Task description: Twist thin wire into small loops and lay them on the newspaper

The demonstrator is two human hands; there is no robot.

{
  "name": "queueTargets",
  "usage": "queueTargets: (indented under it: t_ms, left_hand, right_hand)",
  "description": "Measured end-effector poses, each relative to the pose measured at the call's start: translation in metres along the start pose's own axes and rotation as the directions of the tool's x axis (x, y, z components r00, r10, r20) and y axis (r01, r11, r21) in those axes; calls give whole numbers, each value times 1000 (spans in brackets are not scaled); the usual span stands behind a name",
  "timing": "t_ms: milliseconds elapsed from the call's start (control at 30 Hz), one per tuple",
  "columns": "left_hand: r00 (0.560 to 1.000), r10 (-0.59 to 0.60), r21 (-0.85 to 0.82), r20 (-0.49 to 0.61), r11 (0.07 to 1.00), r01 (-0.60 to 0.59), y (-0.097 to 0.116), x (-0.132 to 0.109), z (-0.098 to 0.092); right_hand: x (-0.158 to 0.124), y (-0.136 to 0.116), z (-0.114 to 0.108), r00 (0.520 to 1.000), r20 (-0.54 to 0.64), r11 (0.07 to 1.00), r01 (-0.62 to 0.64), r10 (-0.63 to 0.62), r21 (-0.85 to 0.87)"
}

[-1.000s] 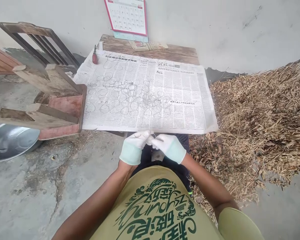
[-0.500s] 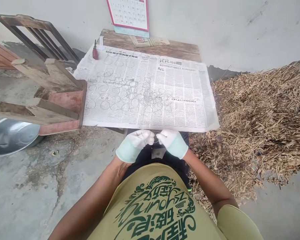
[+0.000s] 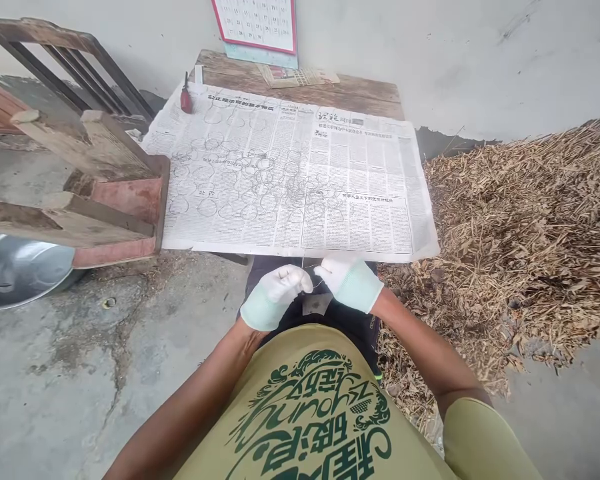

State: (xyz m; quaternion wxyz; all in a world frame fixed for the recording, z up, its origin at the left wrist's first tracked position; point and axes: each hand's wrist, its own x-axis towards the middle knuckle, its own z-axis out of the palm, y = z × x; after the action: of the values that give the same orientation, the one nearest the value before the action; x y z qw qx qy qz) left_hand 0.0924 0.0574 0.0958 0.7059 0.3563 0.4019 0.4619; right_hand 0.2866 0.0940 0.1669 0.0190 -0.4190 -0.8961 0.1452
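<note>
Between my gloved hands, just off the table's front edge, is a thin wire ring (image 3: 318,283), with a fine wire end rising from it. My left hand (image 3: 285,285) is closed, its fingers pinching the ring's left side. My right hand (image 3: 336,272) pinches the right side, fingertips together. Beyond them, many thin wire loops (image 3: 207,207) lie spread and partly overlapping on the newspaper (image 3: 370,230), in a dense cluster near the middle. A red-handled pointed tool (image 3: 186,101) lies at the newspaper's far left corner.
An upturned wooden stool or chair (image 3: 130,200) leans by the table's left side. Below it sits a metal basin (image 3: 25,270). A wooden chair (image 3: 70,60) stands behind. Dry straw (image 3: 525,247) is heaped at right. A calendar (image 3: 255,25) rests against the wall over the wooden tabletop (image 3: 365,97).
My left hand has shifted slightly right and down, turning a little. My right hand has moved slightly right. The ring shows more plainly between them, and the view has shifted a little.
</note>
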Motion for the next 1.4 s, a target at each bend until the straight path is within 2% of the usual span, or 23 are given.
queueTargets:
  t_ms: [200, 433, 633, 800, 900, 967, 1067, 1133, 1167, 1233, 1300, 1333, 1400]
  left_hand:
    - [976, 69, 366, -205, 930, 11, 14, -4, 1]
    - [972, 50, 649, -232, 752, 116, 9, -1, 3]
    - [971, 64, 735, -229, 665, 130, 13, -2, 12]
    - [968, 125, 790, -219, 605, 101, 16, 0, 13]
    - [974, 113, 760, -198, 645, 80, 13, 1, 11]
    - [975, 110, 734, -192, 676, 68, 12, 0, 9]
    - [977, 107, 691, -182, 721, 50, 12, -4, 8]
    - [978, 95, 654, -187, 755, 52, 13, -7, 9]
    - [977, 92, 641, -194, 765, 55, 14, -8, 10]
    - [975, 100, 645, -199, 762, 54, 16, -9, 13]
    - [976, 106, 683, -190, 729, 53, 17, -10, 16]
    - [977, 107, 707, -184, 705, 56, 17, -11, 17]
    - [979, 107, 748, -176, 661, 62, 16, -12, 19]
  right_hand:
    - [3, -2, -4, 997, 68, 1000, -18, 19, -24]
    - [4, 3, -9, 973, 218, 991, 99, -77, -91]
    - [8, 6, -11, 961, 273, 993, 78, -51, -87]
    - [12, 3, -16, 952, 296, 989, 112, -80, -93]
    - [11, 1, -15, 950, 305, 991, 93, -60, -94]
    - [10, 3, -12, 963, 257, 995, 91, -76, -49]
    - [7, 11, -6, 986, 165, 975, -25, -12, 219]
    - [8, 16, -1, 981, 139, 845, -189, 137, 501]
    - [9, 18, 2, 969, 140, 727, -245, 203, 641]
    - [13, 19, 8, 953, 151, 437, -258, 264, 862]
    - [18, 15, 14, 943, 169, 156, -220, 288, 963]
    - [21, 12, 17, 934, 179, 49, -203, 310, 978]
    - [26, 7, 20, 906, 196, -74, -182, 376, 981]
